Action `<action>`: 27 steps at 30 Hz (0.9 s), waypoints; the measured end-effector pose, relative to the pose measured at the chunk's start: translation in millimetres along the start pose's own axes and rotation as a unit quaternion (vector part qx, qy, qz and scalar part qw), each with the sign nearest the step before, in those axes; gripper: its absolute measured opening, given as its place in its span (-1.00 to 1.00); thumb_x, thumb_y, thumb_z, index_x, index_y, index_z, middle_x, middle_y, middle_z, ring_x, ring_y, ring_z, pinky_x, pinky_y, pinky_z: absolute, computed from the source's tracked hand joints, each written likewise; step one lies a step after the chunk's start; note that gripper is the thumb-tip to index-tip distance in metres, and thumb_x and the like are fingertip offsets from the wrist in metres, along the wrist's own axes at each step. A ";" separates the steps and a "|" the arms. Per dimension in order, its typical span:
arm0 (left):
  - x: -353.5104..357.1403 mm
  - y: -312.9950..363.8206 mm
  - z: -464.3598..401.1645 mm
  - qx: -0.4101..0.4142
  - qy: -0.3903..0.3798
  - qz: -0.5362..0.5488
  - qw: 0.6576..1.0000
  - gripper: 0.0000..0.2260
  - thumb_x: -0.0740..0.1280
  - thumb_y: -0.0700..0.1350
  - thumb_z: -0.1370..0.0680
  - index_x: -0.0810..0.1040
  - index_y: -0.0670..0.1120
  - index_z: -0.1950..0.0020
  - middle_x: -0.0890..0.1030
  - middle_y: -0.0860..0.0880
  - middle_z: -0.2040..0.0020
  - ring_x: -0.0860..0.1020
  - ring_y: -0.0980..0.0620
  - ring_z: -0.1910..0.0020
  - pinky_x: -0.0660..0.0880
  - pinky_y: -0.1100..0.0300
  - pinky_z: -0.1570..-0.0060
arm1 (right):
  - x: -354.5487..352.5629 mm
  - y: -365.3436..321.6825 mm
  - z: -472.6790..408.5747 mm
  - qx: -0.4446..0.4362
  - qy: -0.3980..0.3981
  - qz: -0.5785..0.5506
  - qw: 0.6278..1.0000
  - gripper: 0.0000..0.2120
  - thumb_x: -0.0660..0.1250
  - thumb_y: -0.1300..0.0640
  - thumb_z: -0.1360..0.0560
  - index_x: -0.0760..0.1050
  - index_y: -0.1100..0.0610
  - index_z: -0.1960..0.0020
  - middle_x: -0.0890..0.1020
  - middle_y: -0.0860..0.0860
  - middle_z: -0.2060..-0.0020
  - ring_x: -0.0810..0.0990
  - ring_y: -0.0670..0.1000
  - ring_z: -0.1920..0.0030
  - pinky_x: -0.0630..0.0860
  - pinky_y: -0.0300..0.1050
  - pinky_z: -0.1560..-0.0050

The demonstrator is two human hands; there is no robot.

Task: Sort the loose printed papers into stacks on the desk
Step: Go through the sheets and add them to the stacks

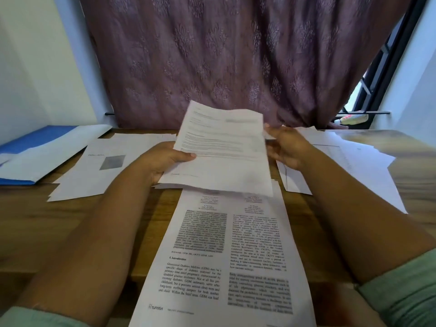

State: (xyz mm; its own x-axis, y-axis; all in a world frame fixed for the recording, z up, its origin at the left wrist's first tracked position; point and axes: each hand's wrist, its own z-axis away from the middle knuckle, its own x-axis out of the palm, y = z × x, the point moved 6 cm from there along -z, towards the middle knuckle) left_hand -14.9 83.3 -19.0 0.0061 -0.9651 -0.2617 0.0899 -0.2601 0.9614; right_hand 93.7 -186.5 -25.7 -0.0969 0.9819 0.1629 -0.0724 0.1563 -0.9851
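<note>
My left hand (162,161) grips the left edge of a printed sheet (224,149), thumb on top, and holds it lifted above the wooden desk (77,223). My right hand (286,147) sits at the sheet's right edge with fingers loosely spread; its grip is partly hidden by the paper. Under the raised sheet lies a two-column printed paper (226,256) that reaches the desk's near edge. To the left lies a stack of pages with a grey square on top (99,166). More white sheets (354,166) are spread at the right.
A blue folder with white sheets on it (40,152) lies at the far left of the desk. A purple patterned curtain (236,57) hangs behind the desk. A window with a dark frame (377,86) shows at the right.
</note>
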 end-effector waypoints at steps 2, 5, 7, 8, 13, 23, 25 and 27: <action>-7.0 -1.0 -12.1 0.055 0.095 -0.098 0.989 -0.73 0.40 -0.14 -0.57 0.50 0.03 -0.24 0.58 0.04 -0.24 0.57 0.05 -0.11 0.45 0.31 0.16 | 16.8 10.0 8.5 0.039 -0.088 0.050 0.994 -0.46 0.47 0.26 -0.45 0.30 0.10 -0.32 0.66 0.10 -0.10 0.67 0.15 -0.10 0.66 0.02 0.05; -9.9 -13.2 -32.0 0.081 0.166 -0.185 0.965 -0.48 0.43 -0.08 -0.55 0.29 -0.04 -0.44 0.47 -0.06 -0.40 0.47 -0.12 -0.34 0.40 0.18 -0.11 | 31.5 19.5 12.2 0.001 -0.076 0.197 0.977 -0.30 0.48 0.39 -0.40 0.25 0.01 -0.40 0.58 0.14 -0.18 0.65 0.14 -0.04 0.67 -0.11 0.18; -10.0 -18.2 -40.7 0.090 0.200 -0.329 0.918 -0.38 0.39 0.03 -0.56 0.15 -0.02 -0.51 0.41 -0.10 -0.45 0.43 -0.18 -0.38 0.41 0.02 -0.25 | 35.2 20.3 12.4 -0.039 -0.039 0.295 0.954 -0.39 0.52 0.22 -0.41 0.31 -0.02 -0.33 0.56 0.14 -0.17 0.63 0.08 0.04 0.59 -0.24 0.29; -11.2 -19.6 -43.3 0.083 0.224 -0.431 0.870 -0.36 0.35 0.09 -0.57 0.11 0.01 -0.54 0.34 -0.11 -0.49 0.37 -0.20 -0.42 0.36 -0.09 -0.33 | 35.4 17.5 12.2 -0.057 -0.034 0.349 0.935 -0.47 0.52 0.09 -0.42 0.35 -0.03 -0.28 0.56 0.10 -0.16 0.62 0.05 0.05 0.57 -0.25 0.24; 1.3 -10.2 -40.4 0.133 0.214 -0.590 0.767 -0.54 0.16 0.25 -0.60 0.37 0.10 -0.44 0.28 -0.03 -0.54 0.19 -0.14 -0.50 0.12 -0.23 -0.44 | 18.8 -7.4 30.8 -0.058 -0.131 0.693 0.707 -0.67 0.51 -0.19 -0.35 0.55 0.02 0.09 0.56 -0.12 0.12 0.54 -0.04 0.01 0.43 -0.19 0.01; 33.6 -40.2 -40.1 0.023 -0.054 -0.564 0.824 -0.09 -0.09 0.53 -0.32 -0.06 0.14 -0.60 -0.08 0.01 -0.63 -0.07 -0.18 -0.59 -0.03 -0.30 -0.49 | 29.4 12.1 44.9 0.000 -0.246 0.699 0.671 -0.63 0.57 -0.15 -0.28 0.60 0.04 0.06 0.63 -0.09 0.08 0.59 0.00 0.03 0.53 -0.11 -0.06; 33.4 -41.5 -39.7 0.020 -0.059 -0.567 0.821 -0.10 -0.09 0.52 -0.33 -0.07 0.14 -0.60 -0.09 0.01 -0.63 -0.08 -0.17 -0.59 -0.04 -0.30 -0.50 | 30.6 12.8 52.9 0.007 -0.287 0.670 0.685 -0.81 0.55 -0.06 -0.35 0.58 -0.07 0.12 0.64 -0.17 0.10 0.61 -0.04 0.05 0.53 -0.17 -0.02; 32.9 -41.4 -40.1 0.019 -0.059 -0.570 0.820 -0.15 -0.06 0.50 -0.38 -0.07 0.14 -0.60 -0.09 0.01 -0.63 -0.07 -0.17 -0.59 -0.03 -0.28 -0.50 | 29.0 9.5 62.1 0.037 -0.328 0.591 0.736 -0.81 0.52 0.10 -0.41 0.58 -0.12 0.07 0.67 -0.23 0.09 0.64 -0.05 0.03 0.52 -0.20 0.01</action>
State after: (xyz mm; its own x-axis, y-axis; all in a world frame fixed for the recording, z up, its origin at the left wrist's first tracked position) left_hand 21.6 63.5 -70.8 -0.1561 -0.0912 -0.9835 -0.0607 -0.9930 0.1017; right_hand 28.5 -163.1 -26.9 -0.5926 0.1598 -0.7895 0.3960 -0.7957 -0.4583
